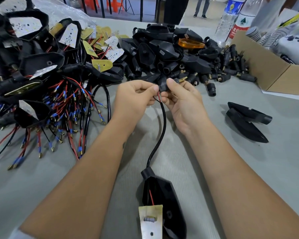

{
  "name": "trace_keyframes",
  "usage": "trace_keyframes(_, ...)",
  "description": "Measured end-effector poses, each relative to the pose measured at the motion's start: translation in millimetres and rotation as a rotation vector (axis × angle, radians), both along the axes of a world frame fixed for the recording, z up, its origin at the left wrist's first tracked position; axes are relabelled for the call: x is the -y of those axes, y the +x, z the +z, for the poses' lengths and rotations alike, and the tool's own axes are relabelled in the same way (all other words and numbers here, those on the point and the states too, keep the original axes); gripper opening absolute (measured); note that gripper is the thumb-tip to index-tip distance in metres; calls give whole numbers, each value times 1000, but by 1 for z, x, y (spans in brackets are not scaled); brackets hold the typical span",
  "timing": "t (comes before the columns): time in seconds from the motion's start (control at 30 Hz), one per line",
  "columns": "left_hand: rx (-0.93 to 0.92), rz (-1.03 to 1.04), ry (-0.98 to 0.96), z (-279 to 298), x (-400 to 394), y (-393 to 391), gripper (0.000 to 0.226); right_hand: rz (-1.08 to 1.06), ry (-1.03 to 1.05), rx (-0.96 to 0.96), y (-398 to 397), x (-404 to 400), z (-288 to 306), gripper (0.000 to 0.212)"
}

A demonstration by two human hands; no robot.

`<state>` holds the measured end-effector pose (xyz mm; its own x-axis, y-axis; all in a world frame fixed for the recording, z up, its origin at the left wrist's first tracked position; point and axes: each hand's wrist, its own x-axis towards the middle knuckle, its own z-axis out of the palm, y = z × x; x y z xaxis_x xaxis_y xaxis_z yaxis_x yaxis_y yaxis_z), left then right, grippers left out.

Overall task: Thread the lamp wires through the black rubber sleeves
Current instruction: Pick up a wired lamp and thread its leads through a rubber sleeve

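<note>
Wires (157, 99) — thin, entering ribbed sleeve (163, 87)

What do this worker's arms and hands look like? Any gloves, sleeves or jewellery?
Both arms are bare along the whole stretch in view. The left hand and right hand wear no gloves, and no rings, watch or bracelet show. At the bottom left edge, a small pale patch by the left arm may be a sleeve hem, but too little shows to tell. No markings show on either arm.
</note>
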<state>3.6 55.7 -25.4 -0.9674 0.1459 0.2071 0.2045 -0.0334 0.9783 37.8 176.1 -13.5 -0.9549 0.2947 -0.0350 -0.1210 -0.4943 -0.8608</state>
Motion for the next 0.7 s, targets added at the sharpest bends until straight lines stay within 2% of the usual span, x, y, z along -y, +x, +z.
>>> trace_keyframes(0.17,31,-18,-12,2,-3,2,6,-37,-50,3,0,-3,1,16)
trace_keyframes(0.27,77,24,12,1,-4,2,17,-61,-57,-4,0,-3,1,16)
trace_keyframes(0.37,116,25,0,1,-4,3,13,-88,-42,-19,-1,-3,1,14)
trace_keyframes(0.47,70,34,-25,0,-6,5,8,-111,-14,-18,-2,-3,1,13)
trace_keyframes(0.6,-45,86,-116,0,-6,5,22,-147,47,-11,-2,0,-2,15)
trace_keyframes(0.7,-72,89,-144,1,-7,6,23,-148,57,-2,-2,-1,-3,15)
